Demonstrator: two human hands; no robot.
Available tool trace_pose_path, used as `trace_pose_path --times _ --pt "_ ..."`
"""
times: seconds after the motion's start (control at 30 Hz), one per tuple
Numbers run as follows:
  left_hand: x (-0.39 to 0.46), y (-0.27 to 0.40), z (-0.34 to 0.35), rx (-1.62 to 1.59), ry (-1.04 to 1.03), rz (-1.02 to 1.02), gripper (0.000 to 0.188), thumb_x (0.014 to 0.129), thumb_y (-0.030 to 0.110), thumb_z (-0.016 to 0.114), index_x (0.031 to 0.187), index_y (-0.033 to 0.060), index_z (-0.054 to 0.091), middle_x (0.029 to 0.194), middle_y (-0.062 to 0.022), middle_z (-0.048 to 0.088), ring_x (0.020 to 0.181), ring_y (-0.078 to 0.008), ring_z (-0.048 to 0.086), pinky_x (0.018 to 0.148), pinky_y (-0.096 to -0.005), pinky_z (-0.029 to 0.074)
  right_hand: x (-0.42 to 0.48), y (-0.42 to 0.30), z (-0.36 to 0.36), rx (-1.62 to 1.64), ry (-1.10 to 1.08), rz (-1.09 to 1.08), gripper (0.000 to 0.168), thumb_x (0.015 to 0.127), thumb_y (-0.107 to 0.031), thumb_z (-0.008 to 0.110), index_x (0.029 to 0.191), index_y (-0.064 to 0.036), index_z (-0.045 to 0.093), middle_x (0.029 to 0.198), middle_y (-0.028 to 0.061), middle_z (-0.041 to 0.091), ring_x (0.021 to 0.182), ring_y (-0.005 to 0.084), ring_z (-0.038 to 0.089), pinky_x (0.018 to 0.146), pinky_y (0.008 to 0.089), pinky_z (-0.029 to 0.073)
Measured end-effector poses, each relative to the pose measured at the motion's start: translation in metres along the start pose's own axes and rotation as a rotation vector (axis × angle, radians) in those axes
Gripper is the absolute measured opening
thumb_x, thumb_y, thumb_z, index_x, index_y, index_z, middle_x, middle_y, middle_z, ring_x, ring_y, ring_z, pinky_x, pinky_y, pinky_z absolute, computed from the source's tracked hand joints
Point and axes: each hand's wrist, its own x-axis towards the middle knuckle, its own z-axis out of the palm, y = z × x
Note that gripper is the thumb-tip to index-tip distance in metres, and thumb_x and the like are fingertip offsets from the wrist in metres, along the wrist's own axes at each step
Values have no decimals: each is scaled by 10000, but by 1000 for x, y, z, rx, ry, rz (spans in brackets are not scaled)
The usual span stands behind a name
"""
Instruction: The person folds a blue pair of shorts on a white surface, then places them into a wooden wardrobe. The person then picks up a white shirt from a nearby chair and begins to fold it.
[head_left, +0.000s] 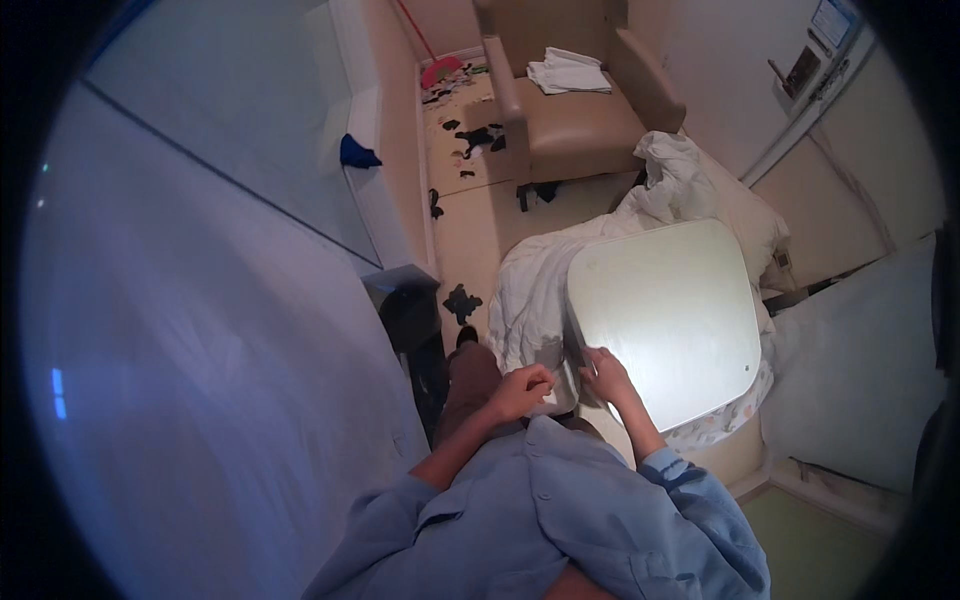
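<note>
Just in front of my body, my left hand hangs with its fingers curled, over the lower end of a white quilt. Whether anything lies inside those fingers is hidden. My right hand is at the near left edge of a white tabletop with rounded corners, its fingers apart. The fingertips seem to touch that edge, but no firm grip shows. White bedding is bunched around the tabletop's left and far sides, and a patterned cloth shows under its near right edge.
A tan armchair holds folded white cloths. Dark scraps litter the floor near a pink dustpan. A blue cloth lies on the left ledge. A dark bin-like object stands by my leg. A door handle is at upper right.
</note>
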Motion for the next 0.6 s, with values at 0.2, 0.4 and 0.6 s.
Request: trace_pose_path --times 0.2,0.4,0.6 --pt "70 -1 -80 1 -213 12 118 941 80 562 1026 7 598 882 -28 639 769 -94 607 701 -248 498 118 38 43 -67 230 303 704 806 -205 705 1418 -72 384 1395 251 427 1233 414 485 1035 448 433" --pt "125 12 -179 123 -174 11 114 924 73 570 1014 15 607 853 -27 635 779 -99 614 707 -258 498 193 63 77 44 232 740 874 718 -280 775 1428 -48 322 1415 264 305 1278 448 408 1055 488 398" --pt "148 19 -273 173 -114 -79 112 904 69 584 991 13 626 888 -48 661 800 -111 628 736 -260 504 222 53 111 -100 442 781 823 710 -252 755 1376 -32 325 1360 321 269 1231 504 346 1035 533 366"
